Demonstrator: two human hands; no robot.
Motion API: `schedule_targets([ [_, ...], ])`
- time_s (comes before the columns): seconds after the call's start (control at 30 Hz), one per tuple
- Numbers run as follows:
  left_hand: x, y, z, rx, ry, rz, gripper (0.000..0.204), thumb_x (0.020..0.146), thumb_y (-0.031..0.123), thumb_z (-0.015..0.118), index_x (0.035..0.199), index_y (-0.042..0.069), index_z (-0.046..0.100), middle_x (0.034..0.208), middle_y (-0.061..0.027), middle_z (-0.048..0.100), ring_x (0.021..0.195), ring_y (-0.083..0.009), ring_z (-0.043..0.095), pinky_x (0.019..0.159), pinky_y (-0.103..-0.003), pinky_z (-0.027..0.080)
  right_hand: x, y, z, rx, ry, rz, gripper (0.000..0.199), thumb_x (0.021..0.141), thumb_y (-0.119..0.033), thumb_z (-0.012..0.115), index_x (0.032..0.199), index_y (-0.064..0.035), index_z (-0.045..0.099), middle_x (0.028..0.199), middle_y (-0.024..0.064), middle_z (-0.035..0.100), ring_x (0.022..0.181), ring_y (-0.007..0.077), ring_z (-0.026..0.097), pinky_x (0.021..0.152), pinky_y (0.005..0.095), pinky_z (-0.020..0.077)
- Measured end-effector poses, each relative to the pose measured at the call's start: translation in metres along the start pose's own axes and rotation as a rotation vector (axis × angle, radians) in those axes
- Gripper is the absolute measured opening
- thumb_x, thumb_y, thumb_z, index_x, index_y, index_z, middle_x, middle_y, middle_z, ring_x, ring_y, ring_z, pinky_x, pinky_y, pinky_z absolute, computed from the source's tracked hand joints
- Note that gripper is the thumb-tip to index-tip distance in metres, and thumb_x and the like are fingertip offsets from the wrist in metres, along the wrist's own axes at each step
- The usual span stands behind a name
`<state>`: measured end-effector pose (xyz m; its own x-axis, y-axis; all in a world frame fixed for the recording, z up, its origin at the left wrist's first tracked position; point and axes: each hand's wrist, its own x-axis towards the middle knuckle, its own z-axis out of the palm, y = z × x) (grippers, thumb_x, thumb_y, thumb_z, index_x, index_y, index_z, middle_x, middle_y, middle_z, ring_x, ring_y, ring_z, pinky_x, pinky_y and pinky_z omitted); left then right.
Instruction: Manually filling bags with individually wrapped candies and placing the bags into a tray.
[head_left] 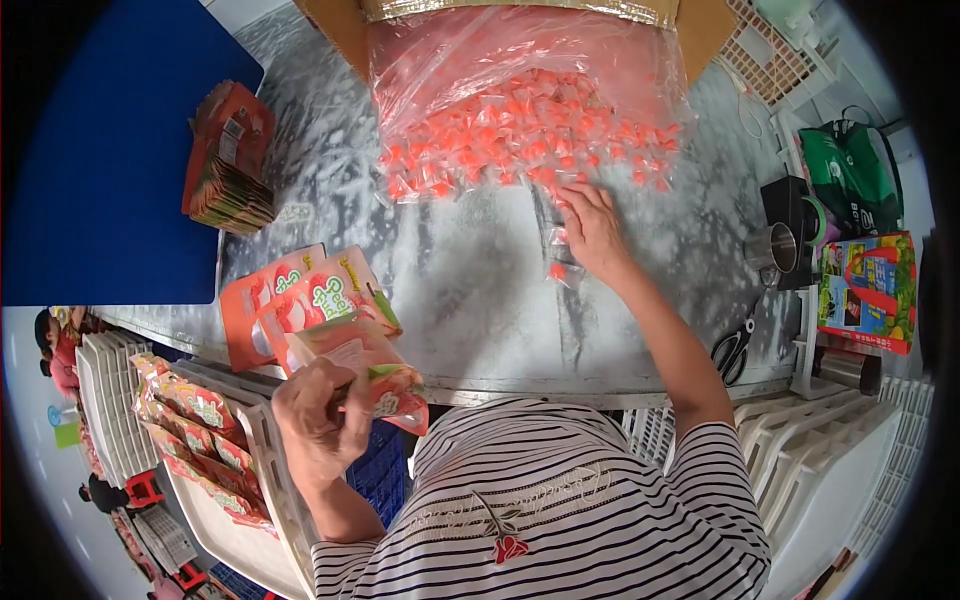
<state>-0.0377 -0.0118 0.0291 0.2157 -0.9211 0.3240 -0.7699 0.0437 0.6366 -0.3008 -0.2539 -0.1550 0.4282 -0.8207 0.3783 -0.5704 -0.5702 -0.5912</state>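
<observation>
My left hand (325,415) grips a pink-red pouch (385,375) at the table's front edge, its fingers bent around the pouch's side. More flat pouches (310,290) of the same kind lie on the table just beyond it. At the front edge of a heap of small red pieces in clear wrappers (530,125), my right hand (597,235) rests with its fingers stretched out, fingertips touching the nearest pieces. Two loose wrapped pieces (557,272) lie on the table beside that hand. What is under its fingertips is partly hidden.
The heap spills from a clear plastic liner in a cardboard box (700,40). A stack of pouches (232,160) stands at left beside a blue panel (110,150). Filled pouches (205,440) sit in a white crate lower left. Scissors (735,350) and a metal cup (770,247) are at right.
</observation>
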Motion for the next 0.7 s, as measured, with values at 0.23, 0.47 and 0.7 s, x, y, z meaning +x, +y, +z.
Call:
schedule_targets([
  [0.23,-0.019,0.002,0.028,-0.001,-0.22,-0.005,0.01,0.074,0.004,0.071,0.073,0.005,0.061,0.061,-0.0058,0.059,0.047,-0.0231,0.053,0.047,-0.034,0.042,-0.038,0.0,-0.001,0.232,0.016,0.051,0.024,0.095,-0.006,0.045,0.114,0.0015,0.059,0.114,0.0117,0.06,0.099,0.021,0.06,0.088,0.032,0.0483],
  [0.47,-0.015,0.0,0.04,-0.098,-0.281,0.053,0.011,0.076,0.004,0.071,0.075,0.002,0.06,0.057,-0.0068,0.051,0.046,-0.0181,0.046,0.044,-0.03,0.036,-0.045,0.012,-0.029,0.507,0.015,0.334,0.024,0.098,-0.008,0.047,0.116,0.0002,0.06,0.112,0.0068,0.064,0.103,0.0164,0.059,0.093,0.03,0.0455],
  [0.7,-0.02,0.002,0.046,-0.14,-0.288,0.02,0.013,0.076,0.004,0.072,0.074,0.002,0.059,0.057,-0.0064,0.051,0.047,-0.0185,0.046,0.045,-0.031,0.037,-0.04,-0.027,-0.023,0.005,-0.219,-0.074,0.059,0.079,-0.022,0.073,0.13,-0.0038,0.051,0.141,0.0152,0.042,0.13,0.0311,0.039,0.106,0.0398,0.0364],
])
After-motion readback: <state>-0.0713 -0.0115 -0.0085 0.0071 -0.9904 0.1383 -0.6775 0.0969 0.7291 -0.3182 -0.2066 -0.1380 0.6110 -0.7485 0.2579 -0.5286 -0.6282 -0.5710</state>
